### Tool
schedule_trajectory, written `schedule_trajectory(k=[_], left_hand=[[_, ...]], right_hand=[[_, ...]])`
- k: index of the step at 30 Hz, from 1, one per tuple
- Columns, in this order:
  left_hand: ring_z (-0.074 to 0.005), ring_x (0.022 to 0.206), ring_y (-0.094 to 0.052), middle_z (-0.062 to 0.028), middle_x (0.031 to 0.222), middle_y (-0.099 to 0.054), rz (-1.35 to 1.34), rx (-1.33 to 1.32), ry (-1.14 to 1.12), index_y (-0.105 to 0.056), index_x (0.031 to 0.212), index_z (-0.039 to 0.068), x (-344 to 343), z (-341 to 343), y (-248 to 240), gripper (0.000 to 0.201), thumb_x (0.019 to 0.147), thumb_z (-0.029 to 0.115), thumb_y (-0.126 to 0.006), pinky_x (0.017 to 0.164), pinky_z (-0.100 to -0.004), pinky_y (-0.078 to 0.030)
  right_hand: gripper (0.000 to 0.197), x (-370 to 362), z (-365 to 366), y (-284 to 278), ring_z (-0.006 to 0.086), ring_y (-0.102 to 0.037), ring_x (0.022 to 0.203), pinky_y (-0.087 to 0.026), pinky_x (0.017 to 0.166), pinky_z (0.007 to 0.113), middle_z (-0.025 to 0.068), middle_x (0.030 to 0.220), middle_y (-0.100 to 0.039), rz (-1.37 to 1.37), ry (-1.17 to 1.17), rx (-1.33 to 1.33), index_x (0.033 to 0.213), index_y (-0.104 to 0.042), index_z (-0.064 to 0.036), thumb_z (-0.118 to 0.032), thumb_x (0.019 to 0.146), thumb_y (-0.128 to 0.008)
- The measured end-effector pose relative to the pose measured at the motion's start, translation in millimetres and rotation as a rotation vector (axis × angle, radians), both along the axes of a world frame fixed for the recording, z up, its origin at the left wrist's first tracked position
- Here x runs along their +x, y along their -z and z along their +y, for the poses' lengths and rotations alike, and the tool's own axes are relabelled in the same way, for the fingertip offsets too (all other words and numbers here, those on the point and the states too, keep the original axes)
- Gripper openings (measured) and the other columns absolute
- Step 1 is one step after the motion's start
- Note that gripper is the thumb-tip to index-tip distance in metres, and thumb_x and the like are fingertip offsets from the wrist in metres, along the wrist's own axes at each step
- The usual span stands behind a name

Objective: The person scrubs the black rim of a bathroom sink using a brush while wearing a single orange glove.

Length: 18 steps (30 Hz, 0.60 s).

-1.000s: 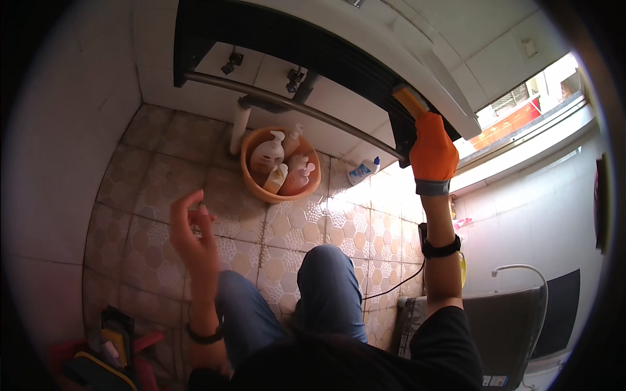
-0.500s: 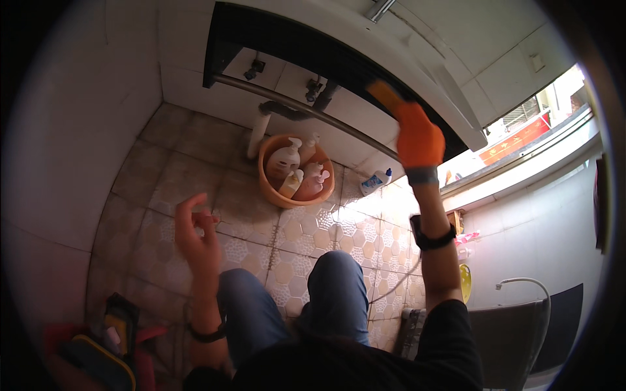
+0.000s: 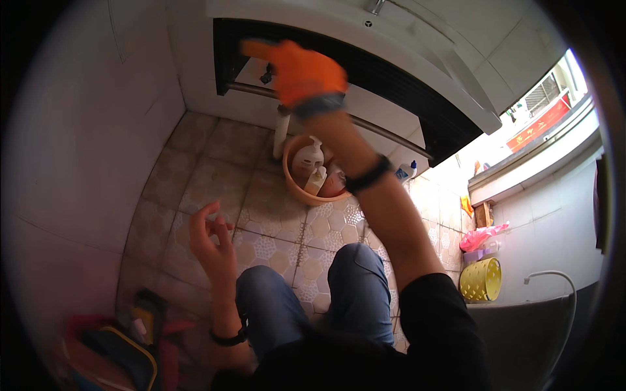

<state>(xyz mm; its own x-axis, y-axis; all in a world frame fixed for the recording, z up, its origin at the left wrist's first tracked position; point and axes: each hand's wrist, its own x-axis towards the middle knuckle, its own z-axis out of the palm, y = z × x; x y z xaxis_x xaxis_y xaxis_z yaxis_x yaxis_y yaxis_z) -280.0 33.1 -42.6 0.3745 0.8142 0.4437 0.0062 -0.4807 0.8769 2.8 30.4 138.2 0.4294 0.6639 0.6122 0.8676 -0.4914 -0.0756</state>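
Note:
My right hand, in an orange glove with a grey cuff, is closed round a flat orange-yellow block. Motion blurs both, so I cannot tell the block's exact kind. They are at the left part of the black frame under the white sink; whether the block touches the frame is not plain. My left hand is bare and hangs above the tiled floor beside my left knee. Its fingers are loosely bent and apart, with nothing in them.
Below the sink, an orange basin holds several pump bottles. A white bottle with a blue cap stands beyond my right forearm. A metal rail runs under the frame. Cleaning tools lie at lower left; a yellow basket stands at right.
My right hand has swept left along the black frame with the orange-yellow block. The whole view has shifted slightly. My left hand keeps its loose pose.

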Motion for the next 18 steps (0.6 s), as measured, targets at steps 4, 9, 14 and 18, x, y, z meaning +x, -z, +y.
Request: schedule_trajectory(k=[4, 9, 14, 18], left_hand=[[-0.0146, 0.072, -0.069, -0.0097, 0.117, -0.071, -0.006, -0.004, -0.01, -0.066, 0.124, 0.001, 1, 12, 12, 0.02, 0.105, 0.001, -0.058, 0.069, -0.0312, -0.052], [-0.0145, 0.072, -0.07, -0.009, 0.117, -0.07, -0.036, -0.002, -0.01, -0.066, 0.124, 0.003, 3, 26, 21, 0.02, 0.106, 0.002, -0.057, 0.069, -0.0309, -0.052], [-0.0145, 0.071, -0.069, -0.0088, 0.116, -0.07, -0.049, -0.02, 0.033, -0.066, 0.123, 0.001, 14, 22, 13, 0.019, 0.105, 0.001, -0.057, 0.067, -0.0308, -0.052], [-0.0146, 0.07, -0.069, -0.0096, 0.116, -0.07, -0.032, 0.016, 0.019, -0.065, 0.123, 0.001, 15, 17, 5, 0.02, 0.105, 0.0, -0.057, 0.067, -0.0309, -0.052]], right_hand=[[0.023, 46, -164, 12, 0.037, -0.075, 0.083, -0.061, 0.074, 0.046, 0.0087, 0.092, -0.074, -0.277, 0.148, 0.007, 0.111, -0.073, -0.0181, -0.01, 0.091, -0.065], [0.019, 60, -269, 7, 0.0357, -0.074, 0.079, -0.06, 0.069, 0.045, 0.0065, 0.099, -0.072, -0.328, 0.442, -0.081, 0.11, -0.072, -0.0192, -0.013, 0.093, -0.068], [0.022, 46, -166, 13, 0.0367, -0.074, 0.079, -0.06, 0.068, 0.045, 0.0096, 0.092, -0.074, -0.299, 0.108, 0.002, 0.111, -0.073, -0.02, -0.012, 0.092, -0.066], [0.026, 15, -14, 16, 0.0376, -0.076, 0.078, -0.061, 0.067, 0.046, 0.0125, 0.084, -0.074, -0.208, -0.163, 0.118, 0.109, -0.07, -0.011, -0.018, 0.084, -0.073]])
